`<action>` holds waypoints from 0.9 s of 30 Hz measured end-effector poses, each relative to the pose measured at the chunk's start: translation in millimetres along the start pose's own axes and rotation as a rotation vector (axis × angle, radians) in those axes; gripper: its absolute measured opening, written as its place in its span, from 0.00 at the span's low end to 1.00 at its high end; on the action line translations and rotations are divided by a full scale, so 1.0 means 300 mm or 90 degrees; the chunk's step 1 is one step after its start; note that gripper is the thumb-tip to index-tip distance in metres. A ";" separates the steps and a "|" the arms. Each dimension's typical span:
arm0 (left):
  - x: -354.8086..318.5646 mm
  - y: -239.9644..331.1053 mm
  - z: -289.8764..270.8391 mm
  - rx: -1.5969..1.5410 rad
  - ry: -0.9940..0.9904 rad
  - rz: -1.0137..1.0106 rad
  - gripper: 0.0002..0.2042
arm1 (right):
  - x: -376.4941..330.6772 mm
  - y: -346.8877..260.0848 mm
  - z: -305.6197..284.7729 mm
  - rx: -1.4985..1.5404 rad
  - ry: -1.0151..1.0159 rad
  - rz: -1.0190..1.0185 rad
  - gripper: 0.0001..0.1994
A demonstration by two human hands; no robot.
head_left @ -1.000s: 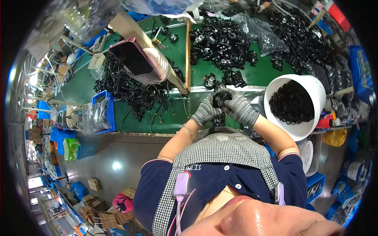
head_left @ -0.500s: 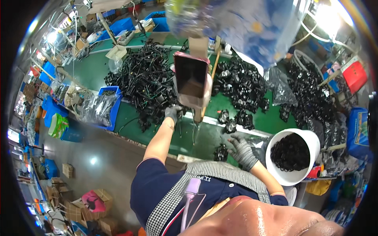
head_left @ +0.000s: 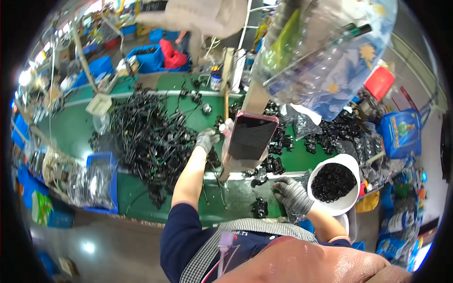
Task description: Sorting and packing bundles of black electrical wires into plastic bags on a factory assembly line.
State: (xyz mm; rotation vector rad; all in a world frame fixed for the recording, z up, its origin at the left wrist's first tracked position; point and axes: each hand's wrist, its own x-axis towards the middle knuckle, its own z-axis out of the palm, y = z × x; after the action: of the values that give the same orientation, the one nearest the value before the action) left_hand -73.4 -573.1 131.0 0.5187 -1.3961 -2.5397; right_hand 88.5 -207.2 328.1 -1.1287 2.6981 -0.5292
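Note:
My left hand (head_left: 206, 140), in a grey glove, reaches to the right edge of a big heap of black cables (head_left: 146, 127). Its fingers are curled, and whatever lies between them is too small to make out. Close to the white bucket (head_left: 351, 203), my gloved right hand (head_left: 293, 195) rests low over the bench with its fingers bent but apart, nothing visible in them. Black rings (head_left: 334, 183) fill much of the bucket. A small black part (head_left: 259, 207) lies on the green bench top (head_left: 184, 194), left of my right hand.
A pink-edged phone (head_left: 252, 137) on a stand rises between my hands. More black parts (head_left: 271, 165) lie behind it. Left on the bench is a blue tray (head_left: 113, 184) with plastic bags. A clear, patterned plastic bag (head_left: 325, 70) hangs overhead, and a pale lamp-like shape (head_left: 207, 19) juts in.
The whole view has shifted and tilted, showing more of the far bench. My left hand has moved farther out, beside the phone. My right hand stays by the bucket, its fingers more bent.

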 end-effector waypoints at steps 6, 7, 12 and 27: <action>-0.053 0.306 -0.144 -0.084 -0.088 0.024 0.10 | 0.094 -0.179 -0.477 -0.082 0.286 -0.112 0.15; -0.079 0.360 -0.145 -0.079 -0.101 0.040 0.09 | 0.093 -0.246 -0.566 -0.088 0.329 -0.125 0.14; -0.236 0.581 -0.123 -0.049 -0.163 0.119 0.06 | 0.128 -0.526 -0.900 -0.014 0.481 -0.176 0.16; -0.449 0.742 -0.039 0.081 -0.270 0.227 0.08 | 0.309 -0.702 -1.137 -0.032 0.466 -0.203 0.20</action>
State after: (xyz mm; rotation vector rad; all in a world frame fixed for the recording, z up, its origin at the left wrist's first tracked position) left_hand 55.7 -656.2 341.1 -0.2552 -1.6159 -2.3560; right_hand 63.4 -323.0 722.0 -1.6555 3.1276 -1.1180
